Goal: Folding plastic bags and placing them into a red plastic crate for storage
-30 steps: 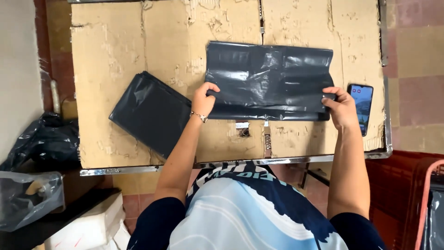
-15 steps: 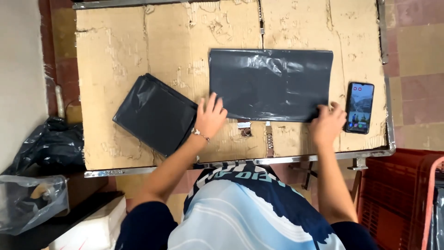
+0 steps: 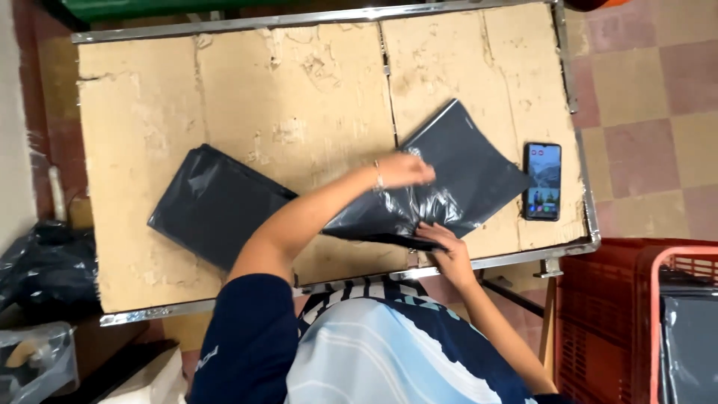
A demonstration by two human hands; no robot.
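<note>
Your left forearm crosses the middle of the view and hides part of the grey bag (image 3: 464, 168) you are handling, so its near-left corner cannot be made out; motion blur also softens both hands. Your left hand (image 3: 404, 168) lies on top of the bag with fingers curled over crinkled plastic, though whether it pinches a fold is hard to tell. Your right hand (image 3: 441, 239) grips the bag's near edge, fingers closed on a dark fold just above the table's metal rim. The bag sits tilted on the cardboard top (image 3: 299, 97), right of centre, its far corner pointing away from you. To its left, apart from it, lies a stack of bags (image 3: 213, 206), dark, flat and also set at an angle. A phone (image 3: 542, 181) with a lit screen lies just right of the grey bag. At the lower right a red crate (image 3: 598, 322) is cut off by the frame, and at the lower left a black sack (image 3: 45, 262) is only partly seen
</note>
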